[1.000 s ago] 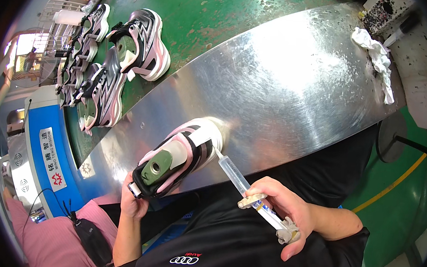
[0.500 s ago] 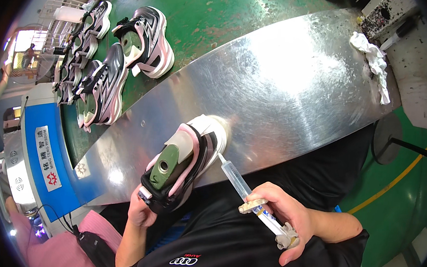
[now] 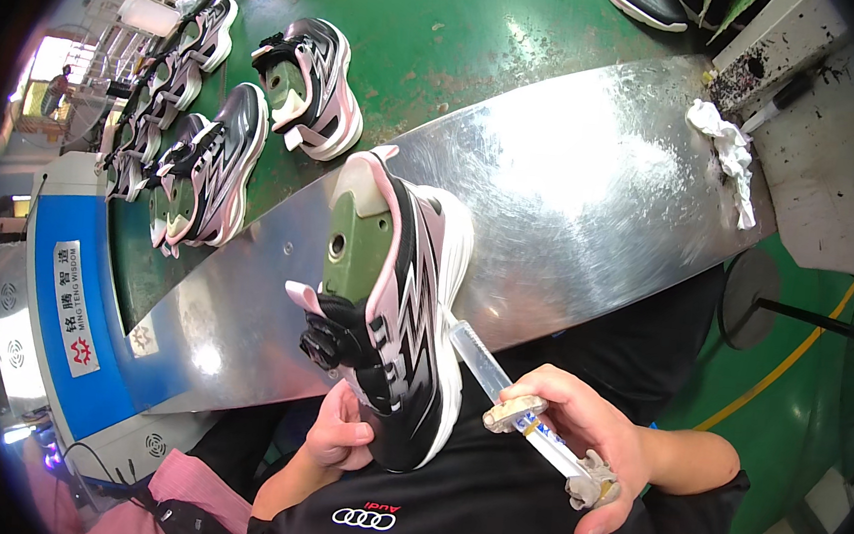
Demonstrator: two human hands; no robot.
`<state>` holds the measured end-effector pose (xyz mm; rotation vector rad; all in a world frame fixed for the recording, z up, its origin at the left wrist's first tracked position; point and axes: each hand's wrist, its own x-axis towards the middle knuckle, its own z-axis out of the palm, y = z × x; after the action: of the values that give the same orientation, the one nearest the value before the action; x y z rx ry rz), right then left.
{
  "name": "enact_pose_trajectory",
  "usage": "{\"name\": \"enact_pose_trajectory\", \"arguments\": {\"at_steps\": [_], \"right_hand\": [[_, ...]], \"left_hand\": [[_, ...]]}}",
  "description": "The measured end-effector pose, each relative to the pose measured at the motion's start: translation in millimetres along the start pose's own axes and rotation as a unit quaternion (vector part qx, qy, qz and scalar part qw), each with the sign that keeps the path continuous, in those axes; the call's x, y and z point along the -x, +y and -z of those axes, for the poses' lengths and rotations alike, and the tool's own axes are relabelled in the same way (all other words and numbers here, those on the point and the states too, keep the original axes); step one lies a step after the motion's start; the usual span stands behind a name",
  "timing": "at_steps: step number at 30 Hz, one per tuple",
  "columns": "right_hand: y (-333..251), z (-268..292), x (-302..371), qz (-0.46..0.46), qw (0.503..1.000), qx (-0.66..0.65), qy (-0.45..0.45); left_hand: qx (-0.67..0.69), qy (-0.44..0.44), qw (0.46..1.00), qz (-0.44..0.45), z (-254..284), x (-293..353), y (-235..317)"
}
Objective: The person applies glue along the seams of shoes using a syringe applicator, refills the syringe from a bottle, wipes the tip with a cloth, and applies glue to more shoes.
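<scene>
My left hand (image 3: 341, 429) is closed on the toe end of a black, pink and white sneaker (image 3: 413, 316). The shoe is held up off the metal table, heel pointing away, and its side faces right. Inside it sits a green shoe last (image 3: 353, 246) with a round hole. In my right hand (image 3: 590, 430) is a clear syringe (image 3: 480, 360), its flange and plunger end wrapped in dirty pale material. The syringe's tip is at the right side of the shoe, next to the white sole edge; I cannot tell whether it touches.
A shiny metal tabletop (image 3: 589, 250) spans the middle, with crumpled white tissue (image 3: 724, 160) at its right end. Beyond lies a green surface (image 3: 445, 38) carrying several similar sneakers (image 3: 321, 88). At left stands a blue and white machine panel (image 3: 92, 311); a pink-clothed person (image 3: 199, 490) is lower left.
The left hand has lifted and turned the shoe, so its side now faces right and its heel points away. The syringe has shifted slightly right and down, its tip still beside the sole.
</scene>
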<state>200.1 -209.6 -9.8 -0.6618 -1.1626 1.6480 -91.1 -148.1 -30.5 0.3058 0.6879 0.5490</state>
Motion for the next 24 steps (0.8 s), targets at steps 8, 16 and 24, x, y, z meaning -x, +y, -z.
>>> {"name": "enact_pose_trajectory", "arguments": {"at_steps": [8,16,24], "right_hand": [[-49.9,-2.4,14.8,-0.125,0.989,-0.066,-0.050],[-95.5,-11.9,37.4,-0.162,0.987,-0.014,0.004],[-112.7,-17.4,55.3,-0.057,0.984,0.167,0.030]], "left_hand": [[0.083,-0.107,0.987,0.087,-6.9,-30.0,-3.4],[0.111,-0.182,0.963,0.162,-24.7,-66.6,-19.4],[0.107,-0.270,0.940,0.178,-43.8,-106.3,-31.7]]}}
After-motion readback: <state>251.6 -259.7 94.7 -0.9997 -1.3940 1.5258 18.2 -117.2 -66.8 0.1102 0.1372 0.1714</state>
